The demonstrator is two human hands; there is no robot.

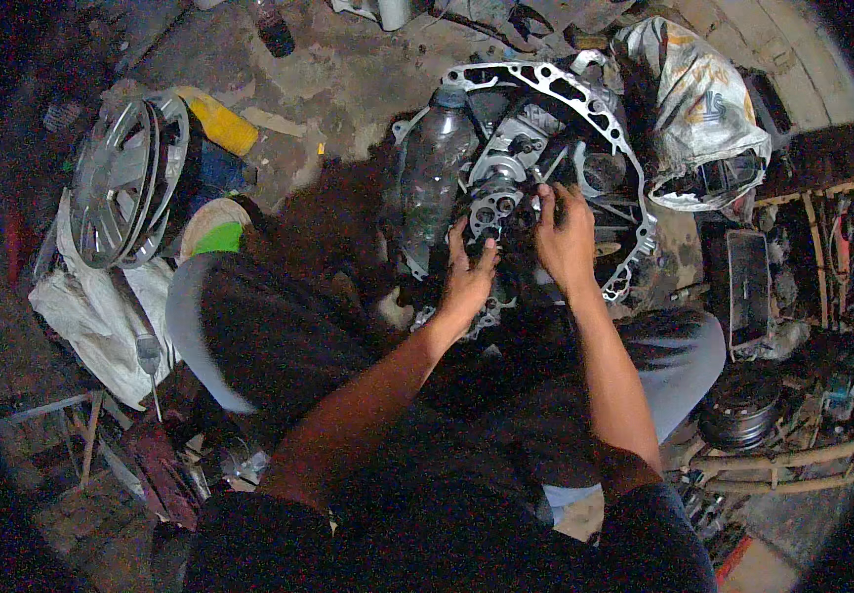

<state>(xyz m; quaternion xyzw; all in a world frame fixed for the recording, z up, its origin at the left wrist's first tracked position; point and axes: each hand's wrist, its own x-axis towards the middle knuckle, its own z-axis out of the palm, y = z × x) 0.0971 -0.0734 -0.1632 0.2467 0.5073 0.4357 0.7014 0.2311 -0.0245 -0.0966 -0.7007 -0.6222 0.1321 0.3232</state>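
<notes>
In front of me lies a large metal casing [552,79] with a bolt-holed flange. A silver metal engine part [498,186] with round openings sits inside it. My left hand [468,282] grips the near end of this part, thumb and fingers on either side. My right hand [567,242] is at the part's right side, fingertips pinched on a small bright metal piece [536,176], whose exact kind is too small to tell. A clear plastic bottle [437,148] lies in the left half of the casing. Shadow hides what is under my fingers.
Grey spoked wheels [116,188] and a yellow container [217,123] stand at the left, near a white sack [101,306]. A filled sack [698,109] is beyond the casing's right side. A grey tray [749,287] and a dark wheel rim [740,410] are at the right.
</notes>
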